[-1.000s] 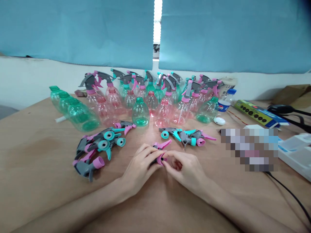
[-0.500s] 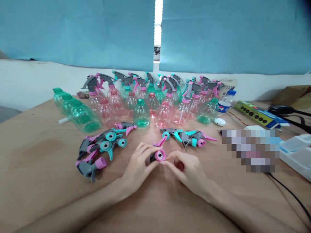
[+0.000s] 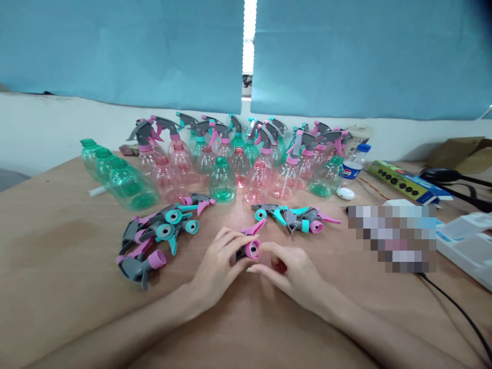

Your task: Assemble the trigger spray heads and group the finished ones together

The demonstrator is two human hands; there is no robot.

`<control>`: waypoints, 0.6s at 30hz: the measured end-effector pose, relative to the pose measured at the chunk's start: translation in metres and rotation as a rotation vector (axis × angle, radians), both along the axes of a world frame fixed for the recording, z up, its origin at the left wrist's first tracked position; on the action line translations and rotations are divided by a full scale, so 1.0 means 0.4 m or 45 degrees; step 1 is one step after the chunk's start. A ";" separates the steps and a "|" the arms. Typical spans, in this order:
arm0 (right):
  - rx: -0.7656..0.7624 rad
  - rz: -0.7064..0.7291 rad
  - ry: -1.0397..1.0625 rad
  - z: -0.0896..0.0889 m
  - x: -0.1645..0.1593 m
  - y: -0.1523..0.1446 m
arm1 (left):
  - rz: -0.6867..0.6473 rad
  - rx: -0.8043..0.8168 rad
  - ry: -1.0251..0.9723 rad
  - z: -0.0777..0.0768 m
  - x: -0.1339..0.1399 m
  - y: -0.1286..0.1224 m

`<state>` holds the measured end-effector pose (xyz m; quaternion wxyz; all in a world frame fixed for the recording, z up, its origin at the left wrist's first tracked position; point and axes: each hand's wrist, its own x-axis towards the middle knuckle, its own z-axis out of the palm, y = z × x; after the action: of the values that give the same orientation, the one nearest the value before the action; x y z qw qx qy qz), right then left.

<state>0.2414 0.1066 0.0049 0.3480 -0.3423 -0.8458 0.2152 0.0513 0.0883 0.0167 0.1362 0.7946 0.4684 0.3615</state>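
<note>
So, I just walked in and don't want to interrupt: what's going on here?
A person's left grip holds a pink-and-gray spray head, its collar opening in view. The right grip is beside that collar, index fingertip close to it and thumb apart; contact is unclear. Beyond, loose spray heads lie in two groups on the table. Behind them, some bottles wear spray heads while others stand open-necked.

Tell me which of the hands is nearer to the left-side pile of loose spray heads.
Left. The left hand holds another spray head just right of the pile; the right hand is farther right, across the held spray head from it.
</note>
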 end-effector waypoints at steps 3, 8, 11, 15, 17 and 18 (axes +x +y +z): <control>0.006 -0.007 -0.008 0.000 0.001 0.002 | -0.031 0.017 0.022 -0.002 -0.001 -0.002; -0.025 0.012 0.012 0.003 -0.001 -0.001 | -0.026 0.009 0.003 -0.005 -0.003 -0.003; -0.086 0.015 0.029 0.005 -0.002 -0.003 | 0.024 -0.002 -0.018 -0.004 -0.004 -0.001; -0.155 0.013 0.046 0.007 -0.001 -0.005 | 0.009 0.024 -0.009 -0.002 -0.003 -0.001; -0.189 0.012 0.062 0.008 0.000 -0.006 | -0.033 0.044 -0.007 -0.004 -0.002 -0.001; -0.204 0.014 0.070 0.009 0.001 -0.006 | -0.045 0.059 -0.011 -0.005 -0.002 -0.001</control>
<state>0.2417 0.1042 0.0084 0.3416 -0.3584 -0.8178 0.2934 0.0503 0.0877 0.0148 0.1263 0.8042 0.4451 0.3730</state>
